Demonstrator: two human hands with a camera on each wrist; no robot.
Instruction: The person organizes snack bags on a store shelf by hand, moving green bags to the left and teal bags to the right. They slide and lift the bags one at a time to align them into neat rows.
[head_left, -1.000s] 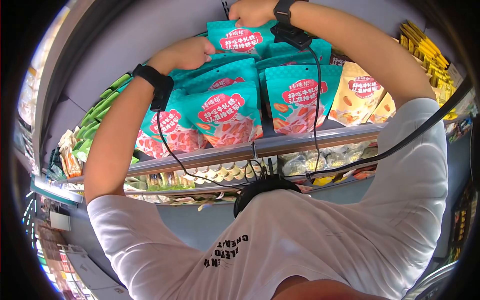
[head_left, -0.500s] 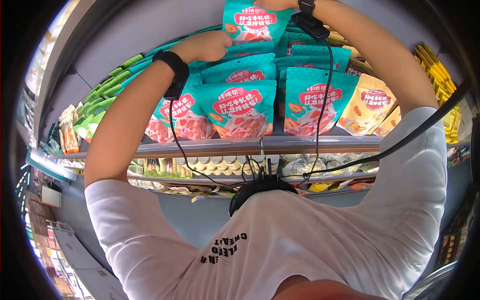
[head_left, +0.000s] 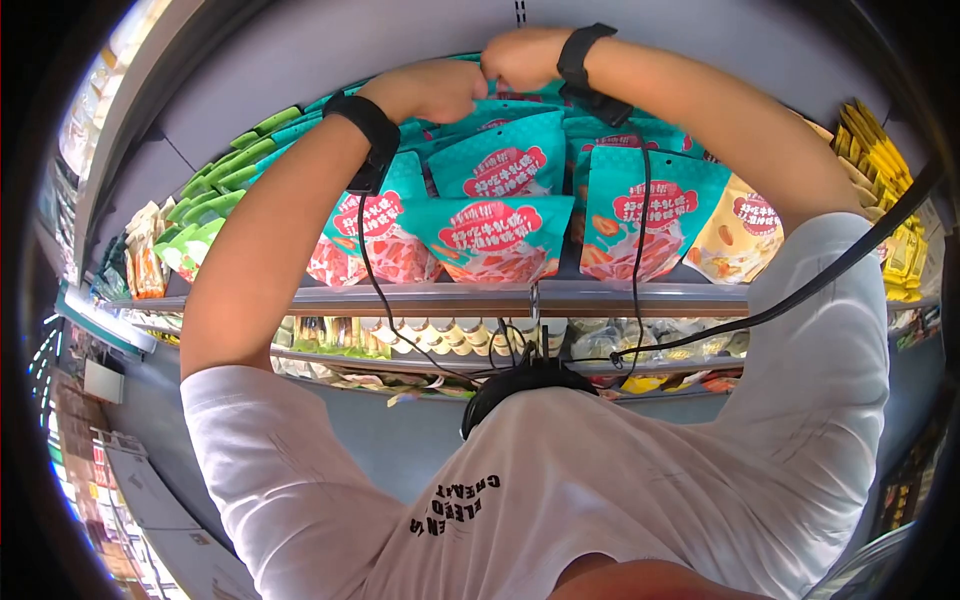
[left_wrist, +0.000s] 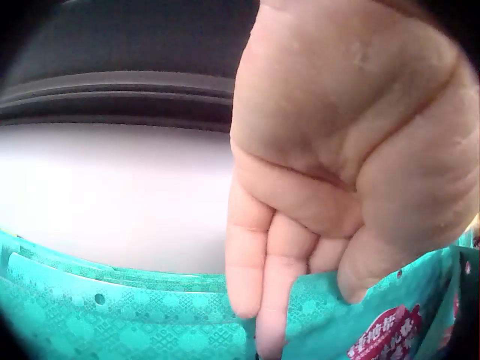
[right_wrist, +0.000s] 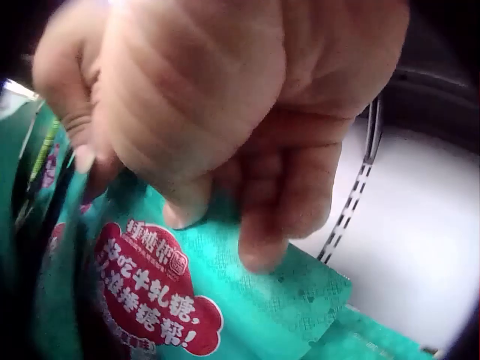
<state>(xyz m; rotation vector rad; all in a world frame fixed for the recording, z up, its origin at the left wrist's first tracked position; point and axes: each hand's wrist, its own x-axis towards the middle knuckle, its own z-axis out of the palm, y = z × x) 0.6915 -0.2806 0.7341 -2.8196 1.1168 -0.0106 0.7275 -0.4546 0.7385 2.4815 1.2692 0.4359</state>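
Note:
In the head view, the left hand (head_left: 435,90) and right hand (head_left: 522,58) meet over the back of rows of teal pouches (head_left: 500,235). The left wrist view shows the left hand (left_wrist: 337,142) pinching the top edge of a teal pouch (left_wrist: 322,311), thumb in front and fingers behind. Seen from the right wrist, the right hand (right_wrist: 240,112) grips the top of a teal pouch (right_wrist: 247,300) with a red label, the left hand's fingers close beside it. Whether both hold the same pouch cannot be told; the hands hide its top in the head view.
Tan pouches (head_left: 738,230) stand to the right, with yellow packets (head_left: 905,250) beyond. Green packets (head_left: 215,210) line the left side. The shelf's front rail (head_left: 440,297) runs below the pouches, above a lower shelf of goods. Black cables (head_left: 790,312) hang across the view.
The right hand has come down and left with the pouch it held raised, which now sinks among the rear rows. The left hand has shifted slightly right, beside it.

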